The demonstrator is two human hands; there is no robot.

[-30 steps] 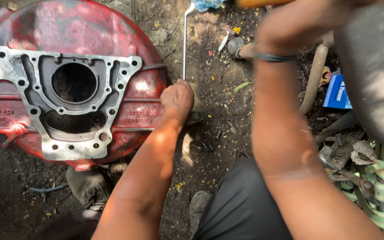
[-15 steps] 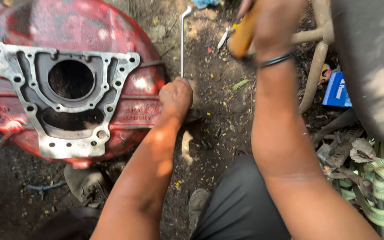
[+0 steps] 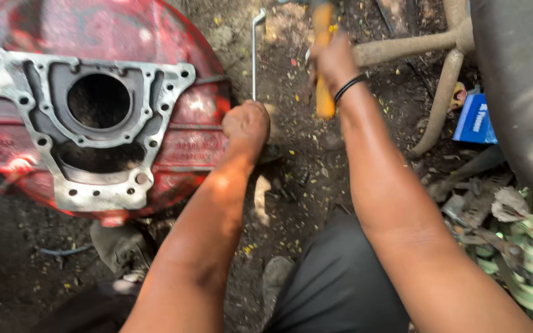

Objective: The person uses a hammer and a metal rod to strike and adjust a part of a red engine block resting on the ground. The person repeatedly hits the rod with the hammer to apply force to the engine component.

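A large red engine housing (image 3: 174,55) lies on the dirt at the left, with a bare metal plate (image 3: 103,185) bolted on it around a round opening. My left hand (image 3: 246,123) is closed around the lower end of a thin metal rod (image 3: 254,52) with a bent top, standing upright at the housing's right edge. My right hand (image 3: 333,61), with a black band on the wrist, grips the orange handle of a tool (image 3: 323,92) above and right of the rod. The tool's head is out of view at the top edge.
Dirt ground with small debris surrounds the housing. A rusty tubular frame (image 3: 439,68) stands at the upper right beside a big grey body (image 3: 525,80). A blue box (image 3: 475,120) and a heap of scrap parts and straps (image 3: 513,240) lie at the right.
My right hand with the orange-handled tool has come down from the top edge toward the rod. My left hand stays closed on the rod by the housing.
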